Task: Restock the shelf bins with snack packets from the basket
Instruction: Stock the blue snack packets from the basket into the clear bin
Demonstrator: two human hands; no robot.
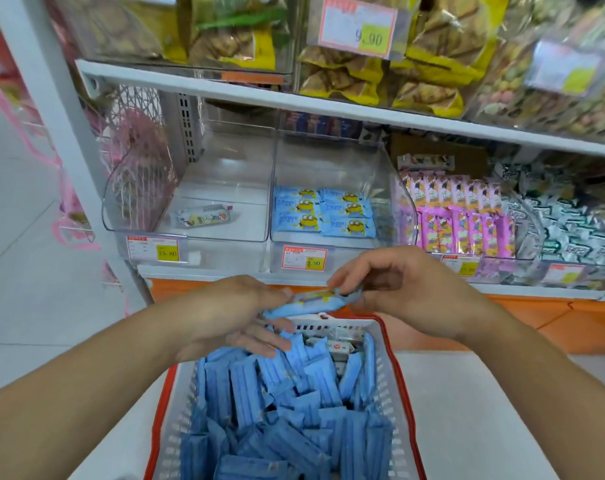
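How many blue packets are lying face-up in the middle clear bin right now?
6 show in the middle clear bin: a left column at, and a right column at. More may lie hidden underneath.

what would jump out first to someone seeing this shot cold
A white slatted basket with a red rim, bottom centre, is packed with blue snack packets. Just above it the left hand and right hand hold one flat blue packet between them. Behind, the clear plastic middle bin holds only a few blue cartoon packets.
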